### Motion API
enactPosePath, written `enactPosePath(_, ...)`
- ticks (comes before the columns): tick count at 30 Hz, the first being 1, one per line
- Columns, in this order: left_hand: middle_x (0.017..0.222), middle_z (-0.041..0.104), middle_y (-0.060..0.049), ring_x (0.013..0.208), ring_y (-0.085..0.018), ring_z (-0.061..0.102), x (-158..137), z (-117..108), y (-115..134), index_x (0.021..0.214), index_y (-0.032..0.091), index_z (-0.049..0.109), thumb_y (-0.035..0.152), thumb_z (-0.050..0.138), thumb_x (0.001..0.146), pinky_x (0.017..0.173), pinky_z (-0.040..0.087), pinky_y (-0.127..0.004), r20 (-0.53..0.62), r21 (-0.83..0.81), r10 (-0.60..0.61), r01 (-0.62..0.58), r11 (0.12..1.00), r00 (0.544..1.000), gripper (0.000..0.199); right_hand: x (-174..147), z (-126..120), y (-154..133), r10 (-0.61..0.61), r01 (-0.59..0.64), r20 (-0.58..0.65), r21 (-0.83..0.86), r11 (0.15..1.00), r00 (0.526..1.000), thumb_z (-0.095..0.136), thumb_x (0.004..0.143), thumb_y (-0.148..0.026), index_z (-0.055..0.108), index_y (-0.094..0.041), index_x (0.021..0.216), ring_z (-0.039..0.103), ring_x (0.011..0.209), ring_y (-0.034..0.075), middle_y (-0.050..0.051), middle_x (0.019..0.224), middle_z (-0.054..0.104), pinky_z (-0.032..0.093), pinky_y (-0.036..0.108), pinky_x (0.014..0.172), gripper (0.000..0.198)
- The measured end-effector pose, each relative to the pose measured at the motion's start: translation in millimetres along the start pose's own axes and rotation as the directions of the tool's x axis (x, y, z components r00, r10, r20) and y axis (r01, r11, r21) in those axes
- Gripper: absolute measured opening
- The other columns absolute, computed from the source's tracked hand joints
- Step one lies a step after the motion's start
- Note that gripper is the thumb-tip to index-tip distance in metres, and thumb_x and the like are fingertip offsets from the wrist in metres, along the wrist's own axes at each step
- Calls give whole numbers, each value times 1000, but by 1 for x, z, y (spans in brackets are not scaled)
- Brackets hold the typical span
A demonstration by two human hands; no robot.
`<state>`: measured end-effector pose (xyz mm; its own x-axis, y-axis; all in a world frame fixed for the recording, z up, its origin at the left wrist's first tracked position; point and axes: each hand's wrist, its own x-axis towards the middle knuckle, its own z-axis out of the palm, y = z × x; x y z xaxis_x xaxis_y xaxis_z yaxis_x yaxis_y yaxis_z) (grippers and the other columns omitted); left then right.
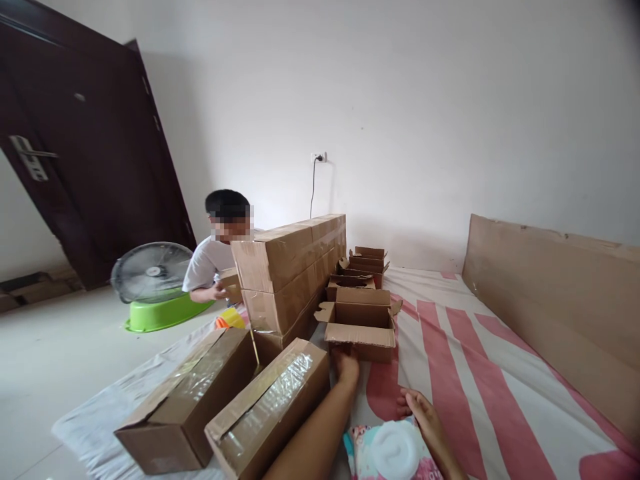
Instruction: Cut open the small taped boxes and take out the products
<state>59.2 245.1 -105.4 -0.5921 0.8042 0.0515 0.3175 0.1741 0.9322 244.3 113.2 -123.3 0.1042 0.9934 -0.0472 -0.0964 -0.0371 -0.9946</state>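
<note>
My left hand [346, 365] reaches forward to the near left corner of an open cardboard box [361, 333] with its flaps spread. Its fingers are largely hidden below the near flap, so their grip on the box cannot be made out. My right hand [419, 408] hovers low over the striped sheet, open, with loosely bent fingers and nothing in them. Just beside its wrist lies a pack of wet wipes [367, 453] with a round white lid. A taped cardboard box [273, 403] lies to the left of my left forearm.
Taped boxes form a long stacked wall [300, 280]; more open boxes [367, 263] stand behind. Another taped box [190, 393] lies left. A person in a white shirt [203, 263] holds a box beyond the wall. A fan [153, 270] and large cardboard sheet [550, 300] flank the scene.
</note>
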Motion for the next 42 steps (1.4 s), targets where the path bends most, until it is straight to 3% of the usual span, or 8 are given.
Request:
enactPosePath(5, 115, 63, -8, 101, -20, 63, -22, -9, -15, 115, 15, 59, 27, 60, 91, 87, 53, -40, 92, -55, -9, 14, 998, 996, 27, 13, 1, -50, -325, 216, -294, -348, 912, 899, 53, 78, -67, 62, -20, 104, 63, 106, 29, 12, 111, 68, 53, 38, 85, 55)
enactPosePath(9, 111, 65, -11, 105, -20, 63, -37, -15, -23, 110, 12, 59, 8, 58, 81, 95, 48, -32, 156, -122, 69, -50, 991, 985, 29, 72, 35, -144, -620, 431, 118, -817, 384, 776, 39, 93, -44, 54, -16, 121, 54, 119, 25, 15, 125, 60, 45, 40, 99, 42)
enactPosePath(14, 127, 60, -12, 122, -21, 54, -45, -16, -25, 121, 12, 57, 6, 56, 73, 107, 38, -29, 196, -188, 180, -143, 972, 964, 48, 180, 114, -216, -436, 504, 407, -853, 132, 803, 67, 81, -32, 53, -18, 129, 44, 129, 28, 13, 134, 54, 33, 45, 110, 52)
enactPosePath(22, 152, 40, -13, 143, -22, 31, -47, -16, -34, 141, 11, 45, 9, 51, 76, 119, 24, -32, 369, -133, 249, -214, 968, 895, 65, 256, 186, -203, 10, 448, 448, -892, -62, 894, 59, 92, -38, 58, -18, 121, 60, 107, 22, 8, 123, 60, 51, 46, 91, 36)
enactPosePath(27, 160, 24, -8, 146, -22, 25, -53, -28, -19, 150, 18, 31, 6, 50, 77, 118, 22, -32, 482, -32, 211, -224, 974, 851, 76, 255, 178, -196, 74, 342, 334, -927, -155, 940, 59, 92, -39, 61, -17, 113, 62, 102, 20, 7, 116, 63, 52, 42, 88, 31)
enactPosePath(34, 163, 12, -7, 148, -24, 19, -52, -23, -16, 152, 19, 27, 7, 53, 77, 119, 19, -32, 496, 69, 171, -235, 970, 852, 80, 229, 174, -204, -129, 277, 292, -954, -117, 948, 63, 89, -39, 58, -16, 120, 58, 112, 26, 10, 124, 60, 48, 50, 95, 39)
enactPosePath(39, 160, 22, -13, 147, -29, 20, -49, -18, -17, 149, 13, 34, 8, 55, 75, 121, 14, -39, 470, 98, 154, -225, 969, 869, 77, 152, 165, -215, -386, 463, 441, -885, -41, 810, 46, 96, -33, 52, -15, 131, 48, 125, 28, 18, 133, 54, 43, 48, 103, 40)
enactPosePath(42, 152, 38, -17, 143, -34, 30, -46, -21, -16, 138, 11, 50, 7, 58, 69, 120, 20, -44, 404, -82, 233, -218, 972, 885, 70, 70, 130, -188, -401, 639, 589, -769, -10, 702, 41, 97, -34, 60, -22, 120, 60, 106, 21, 10, 116, 65, 50, 39, 95, 32)
